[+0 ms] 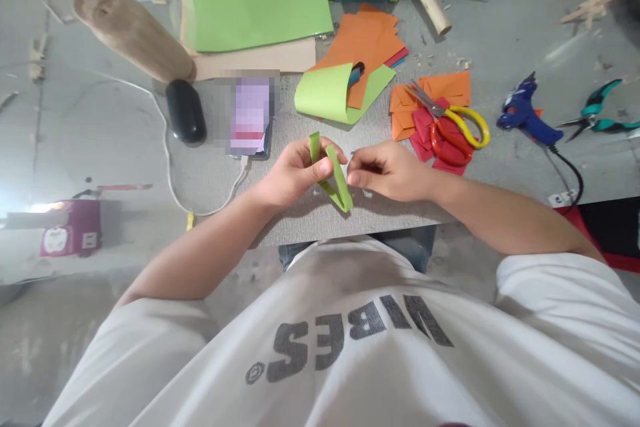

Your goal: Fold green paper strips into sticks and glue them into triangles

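Between the thumb and fingers of my left hand (295, 173) is a folded strip of light green paper (341, 183), bent into a narrow V with its fold toward me. My right hand (387, 170) is just to the right of the strip, fingers curled and thumb close to the index finger. Whether anything small is in that pinch is hidden. Scissors (443, 121) with red and yellow handles lie beyond my right hand, on folded orange paper pieces (455, 87) and red paper pieces (423, 137).
Ahead lie a curled green sheet (325, 93), orange paper (360, 37) and a large green sheet (255, 0). A phone (250, 113) on a white cable, a black mouse (185, 111) and a wooden cylinder (130, 30) are left. A blue glue gun (530, 110) and pliers (600, 110) lie right.
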`<control>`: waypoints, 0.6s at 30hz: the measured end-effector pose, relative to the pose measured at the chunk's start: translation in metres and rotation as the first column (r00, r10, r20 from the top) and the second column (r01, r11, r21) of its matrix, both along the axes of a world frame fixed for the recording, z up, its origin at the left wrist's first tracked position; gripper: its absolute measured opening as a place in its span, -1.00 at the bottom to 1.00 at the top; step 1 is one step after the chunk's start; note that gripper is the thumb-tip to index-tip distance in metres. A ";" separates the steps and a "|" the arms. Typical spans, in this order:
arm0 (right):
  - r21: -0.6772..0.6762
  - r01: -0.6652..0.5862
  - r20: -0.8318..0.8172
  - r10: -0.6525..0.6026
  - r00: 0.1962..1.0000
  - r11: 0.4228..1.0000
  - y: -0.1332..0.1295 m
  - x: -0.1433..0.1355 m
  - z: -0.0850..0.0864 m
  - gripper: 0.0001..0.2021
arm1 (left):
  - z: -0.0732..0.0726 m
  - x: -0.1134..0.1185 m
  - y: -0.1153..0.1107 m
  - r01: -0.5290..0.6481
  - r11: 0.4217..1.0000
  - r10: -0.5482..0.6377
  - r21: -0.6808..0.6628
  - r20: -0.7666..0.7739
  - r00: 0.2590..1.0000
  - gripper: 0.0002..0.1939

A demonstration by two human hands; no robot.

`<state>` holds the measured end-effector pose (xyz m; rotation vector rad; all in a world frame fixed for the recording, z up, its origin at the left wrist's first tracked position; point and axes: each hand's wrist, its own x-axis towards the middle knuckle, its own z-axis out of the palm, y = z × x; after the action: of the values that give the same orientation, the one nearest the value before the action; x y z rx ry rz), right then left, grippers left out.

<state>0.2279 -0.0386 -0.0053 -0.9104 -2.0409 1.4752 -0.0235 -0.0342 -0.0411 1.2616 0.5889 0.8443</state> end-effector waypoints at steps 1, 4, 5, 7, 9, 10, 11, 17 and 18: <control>0.064 0.078 0.022 -0.080 0.997 0.995 0.002 0.005 0.010 -0.31 | -0.001 0.000 0.000 0.003 1.000 -0.002 -0.020 0.009 1.000 -0.33; 0.358 0.345 0.006 -0.371 0.928 0.868 0.008 0.035 0.042 -0.30 | -0.003 -0.001 0.001 0.021 0.998 -0.019 -0.055 0.031 0.999 -0.36; 0.466 0.419 -0.054 -0.448 0.892 0.779 0.009 0.050 0.052 -0.28 | -0.004 -0.002 0.001 0.029 0.998 -0.027 -0.062 0.034 0.999 -0.37; 0.600 0.492 -0.052 -0.583 0.811 0.631 0.010 0.084 0.066 -0.43 | -0.004 -0.003 0.002 0.048 0.996 -0.045 -0.072 0.037 0.998 -0.37; 0.659 0.521 0.120 -0.759 0.640 0.543 0.006 0.119 0.072 -0.82 | -0.005 -0.004 0.002 0.060 0.995 -0.057 -0.078 0.042 0.997 -0.38; 0.646 0.541 0.282 -0.826 0.487 0.539 0.003 0.135 0.072 -0.87 | -0.005 -0.004 0.002 0.062 0.995 -0.058 -0.081 0.047 0.997 -0.39; 0.653 0.551 0.422 -0.854 0.305 0.520 0.000 0.149 0.069 -0.74 | -0.005 -0.004 0.002 0.063 0.994 -0.059 -0.087 0.053 0.997 -0.41; 0.503 0.429 0.806 -0.586 0.080 0.750 -0.016 0.213 0.027 -0.17 | -0.003 -0.001 -0.001 0.100 0.967 -0.082 -0.234 0.086 0.993 -0.41; 0.527 0.430 0.778 -0.620 0.101 0.733 -0.015 0.224 0.019 -0.19 | -0.002 0.000 -0.002 0.114 0.959 -0.092 -0.260 0.093 0.991 -0.40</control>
<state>0.4517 -0.0535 0.0141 -2.5469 -1.9409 0.2041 -0.0232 -0.0360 -0.0435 1.0013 0.5475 0.6998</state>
